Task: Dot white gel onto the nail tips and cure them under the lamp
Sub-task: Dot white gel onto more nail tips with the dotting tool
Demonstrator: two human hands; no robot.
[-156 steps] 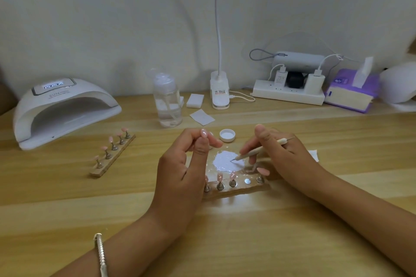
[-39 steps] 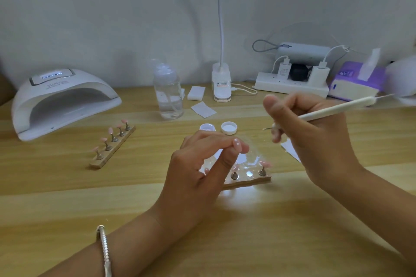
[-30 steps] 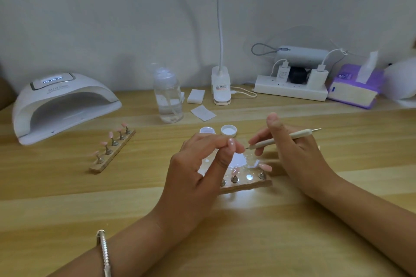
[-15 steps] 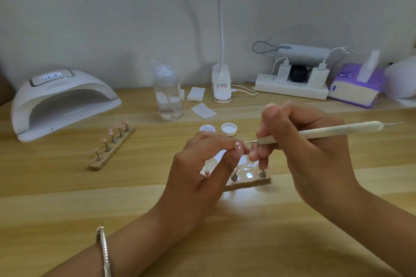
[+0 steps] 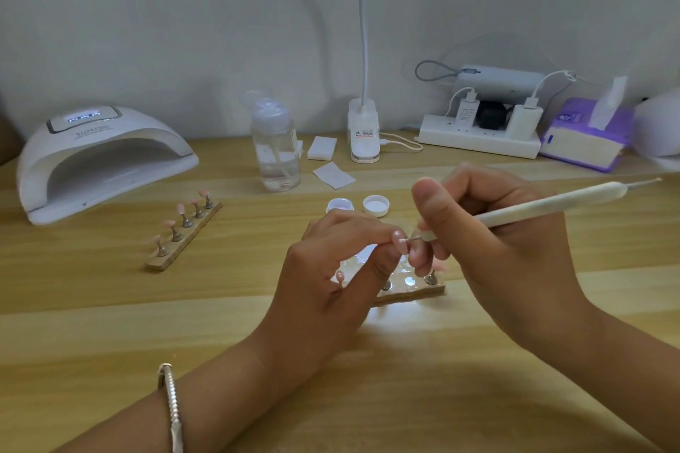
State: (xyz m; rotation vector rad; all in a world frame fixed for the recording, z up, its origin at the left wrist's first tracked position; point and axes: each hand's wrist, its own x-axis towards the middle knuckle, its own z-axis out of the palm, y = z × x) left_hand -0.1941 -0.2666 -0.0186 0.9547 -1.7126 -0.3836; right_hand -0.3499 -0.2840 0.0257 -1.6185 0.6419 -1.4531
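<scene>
One pink nail tip (image 5: 399, 242) pinched in the grip of the left hand (image 5: 323, 290) above the near strip (image 5: 412, 293), one dotting tool (image 5: 544, 204) clasped in the grip of the right hand (image 5: 507, 250), point touching that tip, five tips (image 5: 181, 209) stood on the far strip (image 5: 184, 235), one lamp (image 5: 99, 154) beside it on the worktop (image 5: 110, 305)

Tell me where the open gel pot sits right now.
In the head view, the gel pot sits on the table near centre, just left of its white lid and beyond the left hand.
</scene>
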